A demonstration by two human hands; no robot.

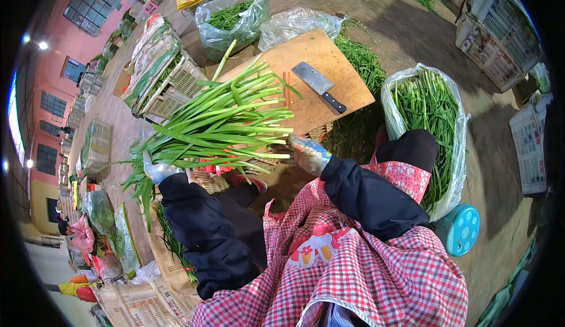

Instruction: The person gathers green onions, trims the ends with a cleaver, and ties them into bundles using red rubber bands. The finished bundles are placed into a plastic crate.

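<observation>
A large loose bunch of long green leafy stalks (220, 124) lies across the view, its pale cut ends pointing right. Under its leafy end, my left hand (160, 168) in a light patterned glove is closed on the leaves. At the pale ends, my right hand (310, 154), in a soiled patterned glove, has its fingertips by the lowest stalks; whether it grips one is unclear. Beyond the hands is a wooden cutting board (326, 57). A cleaver (320, 86) with a black handle rests on it, beside reddish strips (287, 89). Red ties (216, 166) show partly under the bunch.
At my right stand a plastic-lined container of green stalks (428, 137) and a blue stool (463, 230). Clear bags (234, 22) and a plastic crate (176, 84) are beyond the board. Cut greens (359, 62) lie beside it. Another crate (150, 298) is at lower left.
</observation>
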